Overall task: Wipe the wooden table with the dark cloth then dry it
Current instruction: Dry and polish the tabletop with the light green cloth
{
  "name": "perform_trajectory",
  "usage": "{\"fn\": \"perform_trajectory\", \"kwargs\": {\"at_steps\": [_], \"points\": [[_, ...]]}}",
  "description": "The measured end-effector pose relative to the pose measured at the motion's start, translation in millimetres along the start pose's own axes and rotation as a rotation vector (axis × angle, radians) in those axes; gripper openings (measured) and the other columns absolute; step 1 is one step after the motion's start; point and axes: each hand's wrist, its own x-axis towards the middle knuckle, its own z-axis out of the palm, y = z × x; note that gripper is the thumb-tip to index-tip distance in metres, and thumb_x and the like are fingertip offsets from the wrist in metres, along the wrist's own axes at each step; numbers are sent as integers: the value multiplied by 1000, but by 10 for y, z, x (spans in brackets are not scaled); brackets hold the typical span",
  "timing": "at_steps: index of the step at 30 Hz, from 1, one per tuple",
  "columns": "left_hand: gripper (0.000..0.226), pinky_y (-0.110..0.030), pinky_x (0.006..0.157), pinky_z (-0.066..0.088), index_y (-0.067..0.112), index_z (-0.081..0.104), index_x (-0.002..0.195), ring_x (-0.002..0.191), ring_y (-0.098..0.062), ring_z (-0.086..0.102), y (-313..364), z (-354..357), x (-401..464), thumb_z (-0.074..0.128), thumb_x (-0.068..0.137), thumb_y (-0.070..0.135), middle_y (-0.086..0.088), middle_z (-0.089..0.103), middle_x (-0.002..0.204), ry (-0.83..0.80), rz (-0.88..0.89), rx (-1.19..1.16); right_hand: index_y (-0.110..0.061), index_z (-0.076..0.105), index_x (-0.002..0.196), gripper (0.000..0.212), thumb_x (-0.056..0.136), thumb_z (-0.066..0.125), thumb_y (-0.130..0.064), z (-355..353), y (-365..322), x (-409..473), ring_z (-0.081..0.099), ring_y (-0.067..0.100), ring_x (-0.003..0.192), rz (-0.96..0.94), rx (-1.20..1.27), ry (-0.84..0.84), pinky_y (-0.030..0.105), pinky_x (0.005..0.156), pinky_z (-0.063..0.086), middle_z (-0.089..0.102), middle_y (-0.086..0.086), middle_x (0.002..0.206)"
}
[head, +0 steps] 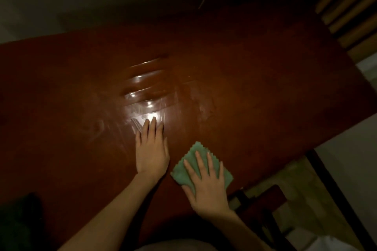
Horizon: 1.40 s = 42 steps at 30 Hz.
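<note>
We observe a reddish-brown polished wooden counter (255, 71) filling most of the view under dim light. The right hand (206, 185) lies flat, fingers straight and slightly spread, pressing down on a small green cloth with pinked, zigzag edges (181, 169). The cloth lies on the counter close to the near right edge, partly covered by the hand, with its corners showing beyond the fingertips and to either side. The left hand (152, 149) rests palm down on the bare wood just beside the cloth, to its left, fingers straight and together, grasping nothing. Beyond the left fingertips we note a bright reflection and pale smeared streaks (142, 120) on the surface. A dark green object (19, 224) sits at the near left corner; we cannot tell what it is. A slatted wooden chair back (346, 4) stands at the far right.
</note>
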Motion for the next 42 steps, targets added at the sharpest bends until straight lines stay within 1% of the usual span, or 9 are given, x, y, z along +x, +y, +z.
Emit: {"fn": "perform_trajectory", "kwargs": {"at_steps": [3, 8, 13, 21, 24, 27, 36, 39, 42], "points": [[42, -52, 108, 26, 6, 46, 133, 137, -31, 30, 13, 11, 1, 41, 96, 27, -15, 40, 143, 22, 4, 6, -32, 17, 147, 63, 90, 20, -59, -217, 413, 474, 17, 34, 141, 93, -63, 61, 58, 110, 12, 13, 2, 154], [51, -51, 107, 26, 6, 48, 130, 134, -33, 33, 44, -20, -18, 29, 93, 36, -16, 44, 140, 62, 8, 17, -29, -5, 146, 63, 91, 6, -58, -415, 713, 907, -5, 37, 142, 245, -73, 3, 59, 108, -3, -11, 6, 154], [43, -54, 102, 33, 2, 56, 115, 123, -39, 43, 186, -36, 66, 48, 77, 19, -22, 53, 127, 129, -74, -39, -13, 49, 134, 58, 85, 33, -39, -167, 81, 349, 30, 31, 133, -237, -118, -43, 63, 98, 37, 43, 3, 144], [45, -50, 111, 20, 5, 43, 133, 137, -32, 27, 365, 61, 287, 49, 92, 23, -16, 35, 146, 159, -22, -17, -27, 39, 140, 72, 86, 17, -69, -302, 718, 937, 33, 32, 135, -390, -152, 77, 59, 108, 16, 38, 1, 147], [54, -45, 114, 9, 12, 28, 143, 143, -24, 10, 400, 96, 268, 37, 96, 37, -9, 19, 154, 135, -55, 51, -32, 10, 149, 73, 86, -5, -66, -576, 1154, 1702, 2, 24, 145, -265, -169, 107, 55, 112, 1, 6, -5, 158], [58, -41, 115, 7, 15, 21, 146, 143, -23, 5, 489, 108, 209, 32, 97, 43, -7, 13, 156, 126, -90, 64, -36, -3, 148, 54, 97, 8, -52, -721, 1271, 2111, -9, 21, 144, -303, -170, 72, 55, 112, -5, -7, -7, 158], [53, -42, 116, 8, 15, 17, 147, 143, -23, 3, 743, 275, -5, 34, 99, 30, -5, 10, 156, 133, -109, 62, -30, 0, 149, 66, 88, 7, -52, -227, 1018, 387, -17, 20, 141, -747, -155, 33, 50, 104, -19, -9, -6, 156], [55, -43, 116, 9, 14, 17, 147, 143, -23, 3, 892, 340, -80, 33, 99, 35, -6, 9, 157, 126, -79, 58, -33, 12, 148, 63, 89, 8, -53, -222, 1285, 316, -1, 21, 144, -631, -140, 160, 50, 108, -7, 6, -8, 157], [58, -43, 116, 8, 14, 17, 147, 143, -23, 3, 1034, 396, -138, 34, 98, 41, -6, 9, 157, 121, -31, 40, -37, 2, 148, 64, 88, 0, -59, -365, 2040, 684, -4, 17, 144, -238, -167, 174, 49, 114, 0, -3, -9, 157]]}}
